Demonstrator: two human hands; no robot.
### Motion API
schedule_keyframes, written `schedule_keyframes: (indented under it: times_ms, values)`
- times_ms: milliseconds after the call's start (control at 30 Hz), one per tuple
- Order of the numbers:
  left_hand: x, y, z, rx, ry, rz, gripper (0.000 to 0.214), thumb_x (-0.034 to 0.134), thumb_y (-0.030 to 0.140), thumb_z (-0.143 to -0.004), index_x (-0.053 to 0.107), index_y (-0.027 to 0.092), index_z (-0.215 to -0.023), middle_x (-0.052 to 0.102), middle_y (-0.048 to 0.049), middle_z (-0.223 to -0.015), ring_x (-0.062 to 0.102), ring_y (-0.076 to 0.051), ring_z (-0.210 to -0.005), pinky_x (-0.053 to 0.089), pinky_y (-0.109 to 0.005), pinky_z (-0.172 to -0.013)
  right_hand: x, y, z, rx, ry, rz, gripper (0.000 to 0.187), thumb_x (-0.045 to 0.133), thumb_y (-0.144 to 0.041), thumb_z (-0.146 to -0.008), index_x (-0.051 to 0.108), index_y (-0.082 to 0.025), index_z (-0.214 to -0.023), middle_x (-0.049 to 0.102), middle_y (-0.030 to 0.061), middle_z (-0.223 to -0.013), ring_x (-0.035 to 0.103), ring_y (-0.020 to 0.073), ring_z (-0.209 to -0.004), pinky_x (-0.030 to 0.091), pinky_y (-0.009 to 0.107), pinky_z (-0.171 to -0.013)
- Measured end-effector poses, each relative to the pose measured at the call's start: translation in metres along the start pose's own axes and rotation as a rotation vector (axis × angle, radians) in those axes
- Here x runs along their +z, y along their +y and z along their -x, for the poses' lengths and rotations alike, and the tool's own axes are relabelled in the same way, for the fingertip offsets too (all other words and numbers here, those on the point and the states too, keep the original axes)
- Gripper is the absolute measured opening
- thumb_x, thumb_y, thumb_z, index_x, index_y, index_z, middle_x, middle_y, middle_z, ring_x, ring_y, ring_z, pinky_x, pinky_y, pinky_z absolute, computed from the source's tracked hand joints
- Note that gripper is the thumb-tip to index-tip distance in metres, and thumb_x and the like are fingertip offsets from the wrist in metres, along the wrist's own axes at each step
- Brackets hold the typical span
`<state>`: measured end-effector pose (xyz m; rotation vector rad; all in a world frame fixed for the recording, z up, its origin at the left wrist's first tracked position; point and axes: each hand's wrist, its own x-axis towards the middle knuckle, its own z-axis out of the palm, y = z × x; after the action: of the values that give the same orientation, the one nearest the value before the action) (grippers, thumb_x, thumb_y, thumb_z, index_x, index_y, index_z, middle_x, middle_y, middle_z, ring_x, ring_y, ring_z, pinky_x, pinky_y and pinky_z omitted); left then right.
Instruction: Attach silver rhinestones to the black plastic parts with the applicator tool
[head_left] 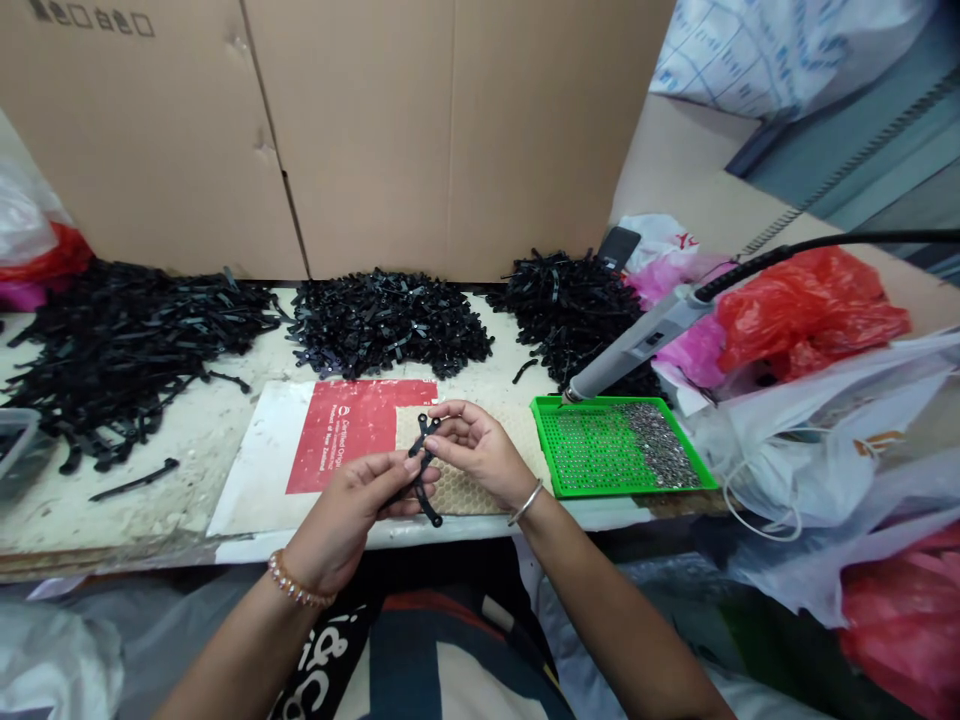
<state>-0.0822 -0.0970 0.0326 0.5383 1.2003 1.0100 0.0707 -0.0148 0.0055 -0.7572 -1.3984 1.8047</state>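
- Left hand [345,510]: half closed, fingers curled around the lower stem of a black plastic forked piece [424,462]; a beaded bracelet [300,580] sits on the wrist.
- Right hand [480,450]: partly open, fingertips pinching the piece's upper fork; a metal bangle [525,502] circles the wrist.
- The forked piece is in the air between both hands, above a honeycomb mat [465,490].
- Under the mat's left side lies a red-and-white printed card [341,435]; its small white lettering reads "Certified Origin" and "Product of New Zealand", though the words are only just legible.
- Right of the hands, a green pegboard tray [615,445] holds small silvery studs, heaped toward its right side.
- A grey corded handheld tool [637,340] rests its tip at the tray's far left corner.
- Three heaps of black plastic pieces [386,325] run along the bench's far edge; one loose piece [135,480] lies near left.
- Behind them stands a cardboard sheet [375,130], with printed handling symbols at its upper left.
- A white bag [656,240] at far right shows red letters, too cut off to read.
- Red and white plastic bags [810,310] crowd the right side.
- The person's dark garment [322,650] has white lettering, too curved to read.
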Motion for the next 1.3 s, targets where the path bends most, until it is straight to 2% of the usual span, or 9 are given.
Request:
schedule_keyframes:
  times_ms: [233, 333, 467, 567, 800, 1000, 1100, 1200, 1300]
  values:
    - [0.004, 0.000, -0.004, 0.001, 0.033, 0.098, 0.033, 0.081, 0.036, -0.062, 0.072, 0.013, -0.084, 0.072, -0.0082, -0.086, 0.066, -0.016, -0.075, 0.055, -0.022, -0.066, 0.001, 0.008, 0.004, 0.022, 0.098, -0.063, 0.044, 0.080, -0.040, -0.070, 0.056, -0.020, -0.101, 0.063, 0.0005, -0.083, 0.062, 0.0155, -0.078, 0.051, 0.028, -0.076]
    - [0.005, -0.003, -0.006, 0.011, 0.110, 0.161, 0.033, 0.085, 0.028, -0.058, 0.070, 0.012, -0.083, 0.071, -0.0049, -0.083, 0.066, -0.013, -0.070, 0.056, -0.021, -0.066, 0.005, 0.008, 0.006, 0.036, 0.139, -0.137, 0.045, 0.082, -0.040, -0.068, 0.057, -0.019, -0.098, 0.063, -0.0001, -0.080, 0.062, 0.0144, -0.075, 0.052, 0.026, -0.074]
    - [0.007, -0.006, -0.009, 0.081, 0.242, 0.227, 0.041, 0.083, 0.014, -0.060, 0.064, 0.014, -0.097, 0.069, 0.0006, -0.074, 0.066, -0.010, -0.067, 0.057, -0.019, -0.067, 0.013, 0.011, 0.011, 0.035, 0.191, -0.135, 0.042, 0.085, -0.040, -0.064, 0.056, -0.018, -0.084, 0.062, 0.0002, -0.080, 0.061, 0.0146, -0.076, 0.052, 0.026, -0.075]
    - [0.007, -0.007, -0.010, 0.127, 0.298, 0.271, 0.045, 0.080, 0.008, -0.062, 0.060, 0.015, -0.102, 0.068, 0.0024, -0.072, 0.066, -0.009, -0.067, 0.056, -0.016, -0.067, 0.019, 0.018, 0.015, 0.039, 0.211, -0.090, 0.042, 0.085, -0.044, -0.063, 0.059, -0.017, -0.082, 0.063, 0.0016, -0.083, 0.061, 0.0159, -0.079, 0.052, 0.027, -0.077]
    - [0.010, -0.013, -0.015, 0.124, 0.258, 0.393, 0.030, 0.080, 0.011, -0.062, 0.066, 0.015, -0.088, 0.072, 0.0000, -0.080, 0.066, -0.009, -0.071, 0.054, -0.014, -0.064, 0.020, 0.024, 0.032, -0.099, 0.154, 0.075, 0.033, 0.077, -0.040, -0.076, 0.068, -0.021, -0.101, 0.062, 0.0064, -0.105, 0.063, 0.0190, -0.086, 0.054, 0.030, -0.079]
    - [0.019, -0.013, -0.004, 0.142, 0.036, 0.337, 0.008, 0.071, 0.020, -0.075, 0.072, 0.021, -0.082, 0.073, 0.0052, -0.086, 0.065, -0.012, -0.090, 0.048, -0.015, -0.081, 0.012, 0.028, 0.037, -0.065, 0.183, 0.002, 0.031, 0.078, -0.036, -0.077, 0.069, -0.024, -0.105, 0.063, 0.0055, -0.105, 0.062, 0.0216, -0.093, 0.053, 0.036, -0.086]
    - [0.019, -0.013, -0.001, 0.136, 0.035, 0.252, 0.008, 0.069, 0.025, -0.077, 0.072, 0.021, -0.083, 0.073, 0.0050, -0.085, 0.064, -0.013, -0.091, 0.047, -0.018, -0.082, 0.013, 0.031, 0.039, -0.143, 0.190, 0.135, 0.027, 0.074, -0.036, -0.080, 0.069, -0.026, -0.105, 0.058, 0.0060, -0.105, 0.059, 0.0214, -0.092, 0.053, 0.035, -0.084]
    - [0.014, -0.013, -0.003, 0.095, 0.049, 0.227, 0.013, 0.071, 0.028, -0.075, 0.069, 0.016, -0.078, 0.071, 0.0030, -0.075, 0.065, -0.012, -0.077, 0.050, -0.018, -0.072, 0.011, 0.022, 0.046, -0.296, 0.250, 0.466, 0.023, 0.069, -0.036, -0.084, 0.068, -0.027, -0.105, 0.048, 0.0069, -0.111, 0.054, 0.0232, -0.100, 0.047, 0.039, -0.092]
    - [0.010, -0.008, -0.011, 0.038, 0.034, 0.226, 0.018, 0.076, 0.026, -0.070, 0.065, 0.012, -0.074, 0.068, 0.0009, -0.066, 0.061, -0.008, -0.057, 0.051, -0.016, -0.057, -0.002, 0.000, 0.049, -0.507, 0.490, 0.689, 0.039, 0.068, -0.035, -0.084, 0.057, -0.028, -0.120, 0.036, 0.0075, -0.127, 0.041, 0.0267, -0.119, 0.035, 0.044, -0.105]
